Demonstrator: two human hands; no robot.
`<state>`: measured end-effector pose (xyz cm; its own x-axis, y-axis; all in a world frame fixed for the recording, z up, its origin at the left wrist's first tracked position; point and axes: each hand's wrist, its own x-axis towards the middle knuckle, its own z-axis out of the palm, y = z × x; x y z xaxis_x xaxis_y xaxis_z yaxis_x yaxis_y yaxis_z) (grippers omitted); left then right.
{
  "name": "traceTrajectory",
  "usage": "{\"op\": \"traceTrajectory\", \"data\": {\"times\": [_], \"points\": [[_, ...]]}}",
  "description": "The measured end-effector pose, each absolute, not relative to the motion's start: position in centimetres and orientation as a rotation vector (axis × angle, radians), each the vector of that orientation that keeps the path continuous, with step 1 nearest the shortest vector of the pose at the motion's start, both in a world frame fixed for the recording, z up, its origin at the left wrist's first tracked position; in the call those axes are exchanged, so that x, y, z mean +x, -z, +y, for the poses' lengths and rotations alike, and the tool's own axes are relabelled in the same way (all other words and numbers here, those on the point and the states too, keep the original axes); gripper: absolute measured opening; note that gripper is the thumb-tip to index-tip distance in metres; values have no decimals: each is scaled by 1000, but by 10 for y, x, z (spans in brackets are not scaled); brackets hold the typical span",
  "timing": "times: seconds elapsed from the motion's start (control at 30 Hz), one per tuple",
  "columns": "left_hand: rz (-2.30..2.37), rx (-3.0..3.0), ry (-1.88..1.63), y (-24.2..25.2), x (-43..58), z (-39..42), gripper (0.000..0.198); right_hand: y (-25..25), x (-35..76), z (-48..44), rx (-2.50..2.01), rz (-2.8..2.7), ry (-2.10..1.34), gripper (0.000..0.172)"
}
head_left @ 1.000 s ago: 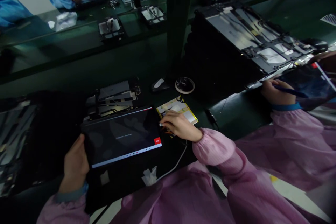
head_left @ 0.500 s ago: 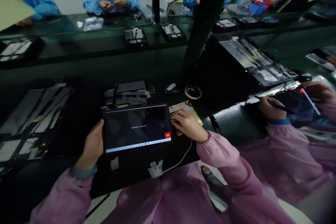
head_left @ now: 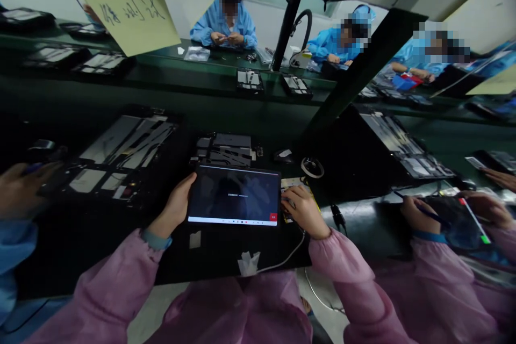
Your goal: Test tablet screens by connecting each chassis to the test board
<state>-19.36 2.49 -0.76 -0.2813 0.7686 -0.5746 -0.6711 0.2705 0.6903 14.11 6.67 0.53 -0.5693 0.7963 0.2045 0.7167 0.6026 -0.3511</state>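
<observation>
A dark tablet [head_left: 234,195] with a lit screen and a red button at its lower right lies in front of me on a black mat [head_left: 226,250]. My left hand [head_left: 174,210] grips the tablet's left edge, fingers curled round it. At the tablet's right edge my right hand [head_left: 304,211] is closed, fingertips pressed to the side where a white cable [head_left: 282,261] runs off. Under that hand lies a yellow flat pack [head_left: 296,181].
An opened device back [head_left: 226,149] lies behind the tablet, with a tape roll [head_left: 312,167] to its right. A co-worker's hand [head_left: 415,214] on my right holds a pen over another tablet [head_left: 459,220]. Trays of disassembled tablets [head_left: 124,156] fill the bench. People in blue sit opposite.
The view has tilted up and pulled back, so the far row of workers and a hanging yellow sheet now show. My hands stay on the tablet's two edges.
</observation>
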Motion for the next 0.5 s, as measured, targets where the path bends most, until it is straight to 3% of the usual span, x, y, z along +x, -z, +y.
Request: {"op": "traceTrajectory", "data": {"times": [0.5], "points": [[1253,163,-1346,3,-193,23,30,-1,141,67,-1170,-2460,-297,7]]}}
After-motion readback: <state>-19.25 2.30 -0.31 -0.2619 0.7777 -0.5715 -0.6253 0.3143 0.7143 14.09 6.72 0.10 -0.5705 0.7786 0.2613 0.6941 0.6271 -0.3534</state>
